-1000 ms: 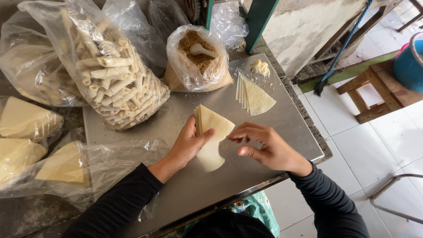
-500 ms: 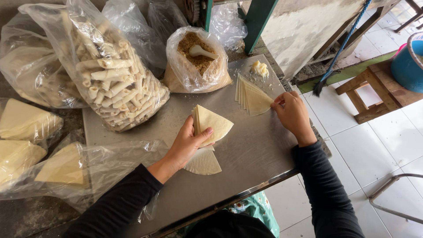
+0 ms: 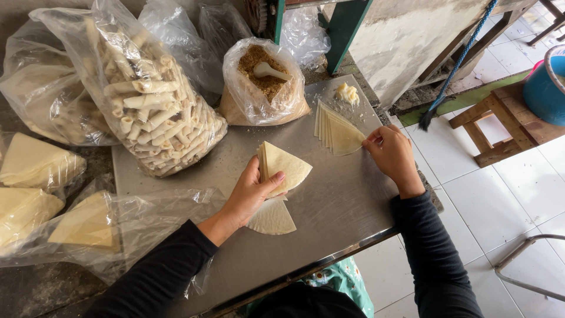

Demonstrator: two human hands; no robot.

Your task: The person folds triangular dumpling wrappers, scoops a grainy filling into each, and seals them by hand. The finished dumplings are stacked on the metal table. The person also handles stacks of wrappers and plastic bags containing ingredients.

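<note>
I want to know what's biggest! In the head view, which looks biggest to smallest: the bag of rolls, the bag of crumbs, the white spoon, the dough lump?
1. Bag of rolls
2. Bag of crumbs
3. White spoon
4. Dough lump
The spoon and lump look close in size, and the spoon is partly buried, so that order is unsure.

one head-worn view — looking steeply down, close over the metal table [image 3: 329, 200], tiled floor [image 3: 518, 182] at right.

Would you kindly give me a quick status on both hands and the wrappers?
Left hand grips a wrapper stack. Right hand pinches the fanned wrappers. One wrapper lies flat on the table. Nothing between them.
</note>
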